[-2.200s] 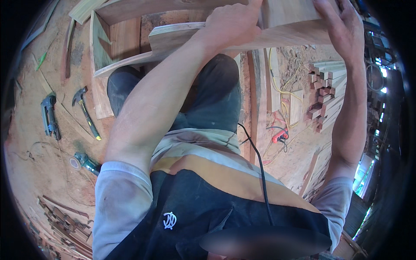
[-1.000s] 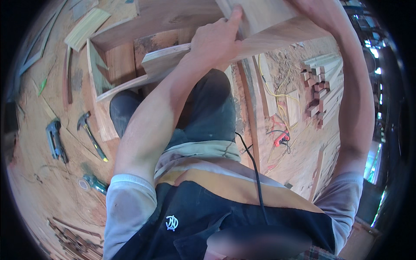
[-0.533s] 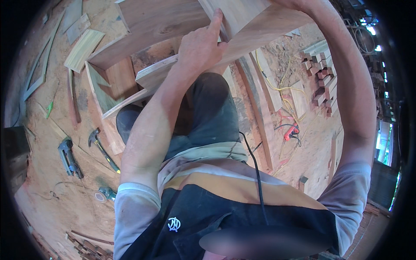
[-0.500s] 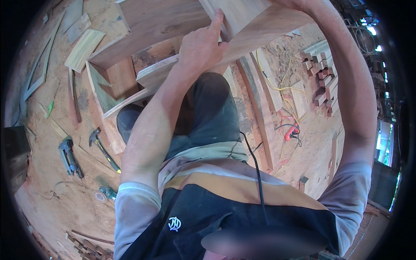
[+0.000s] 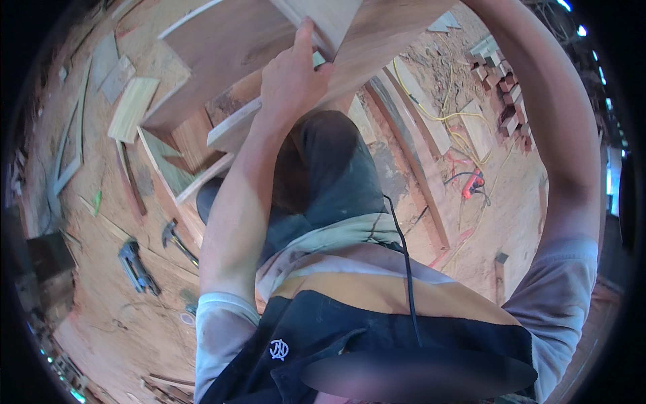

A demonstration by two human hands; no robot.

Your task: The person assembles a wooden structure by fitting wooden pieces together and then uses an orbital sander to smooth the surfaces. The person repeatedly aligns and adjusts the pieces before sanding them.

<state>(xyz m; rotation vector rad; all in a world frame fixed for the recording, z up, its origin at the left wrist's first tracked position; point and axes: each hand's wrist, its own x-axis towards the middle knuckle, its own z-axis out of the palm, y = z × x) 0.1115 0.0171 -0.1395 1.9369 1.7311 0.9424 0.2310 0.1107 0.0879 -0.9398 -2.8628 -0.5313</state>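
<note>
A wooden cabinet frame (image 5: pixel 245 40) of wide boards and dividers lies at the top, in front of my knees. My left hand (image 5: pixel 293 77) grips it near an inner corner. The index finger stretches along a pale divider board (image 5: pixel 336 20), with the thumb apart from it by the corner; the remaining fingers are mostly hidden. My left forearm passes over a shelf board (image 5: pixel 232 124). My right arm reaches up along the right side and leaves the picture at the top edge, so the right hand is out of sight.
A nail gun (image 5: pixel 139 268) and a hammer (image 5: pixel 176 239) lie on the dusty ground at left. Stacked wood offcuts (image 5: pixel 508 101) sit at far right, near a yellow cord (image 5: pixel 464 145) and a red tool (image 5: pixel 474 183). A long plank (image 5: pixel 410 168) lies right of my knee.
My view has shifted, so ground items appear further right and lower. The left hand keeps its place on the cabinet frame. The right hand, partly visible before, has passed out of the top edge.
</note>
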